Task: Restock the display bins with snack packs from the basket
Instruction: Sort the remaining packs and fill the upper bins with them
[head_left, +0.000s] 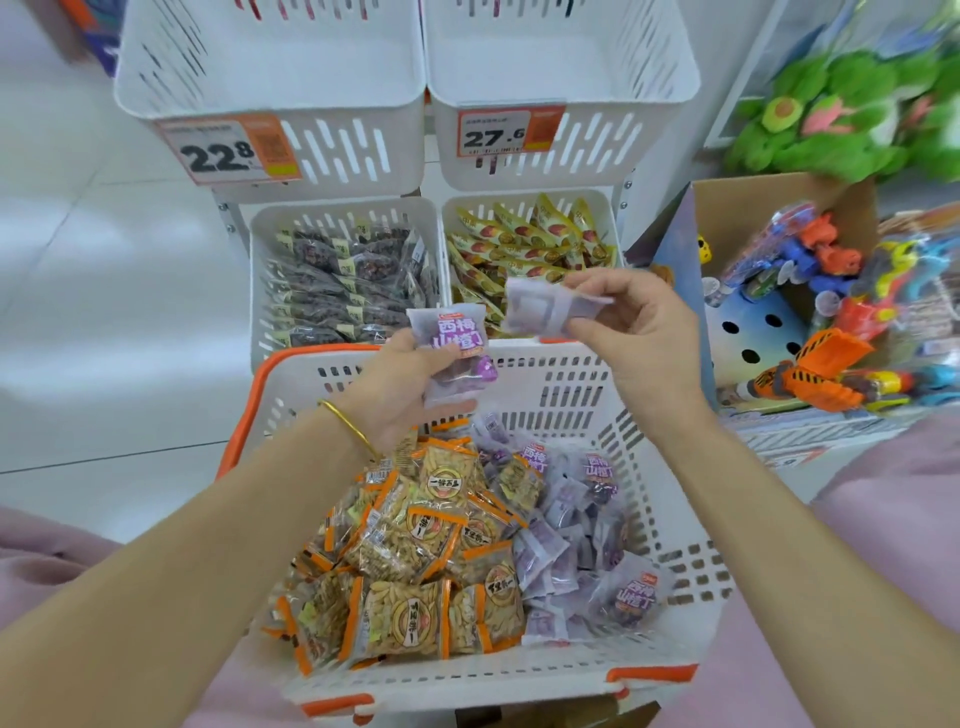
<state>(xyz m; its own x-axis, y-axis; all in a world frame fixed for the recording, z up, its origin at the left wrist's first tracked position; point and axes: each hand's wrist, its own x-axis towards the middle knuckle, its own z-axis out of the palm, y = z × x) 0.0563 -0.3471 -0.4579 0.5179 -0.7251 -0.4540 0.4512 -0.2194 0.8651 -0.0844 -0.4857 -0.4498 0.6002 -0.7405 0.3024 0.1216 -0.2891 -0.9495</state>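
Restocking looks far from done: your left hand (402, 387) and right hand (631, 325) each hold a purple pack (457, 340) over the far edge of the heaped basket (571, 387).

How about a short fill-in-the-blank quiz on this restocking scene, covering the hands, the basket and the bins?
1. The snack pack in the left hand and the second pack in the right hand are both ____.
2. The basket has handles coloured ____.
3. The price tag on the upper left bin reads ____.
4. The gold bangle sits on the ____ wrist.

Missing words: purple; orange; 22.8; left.
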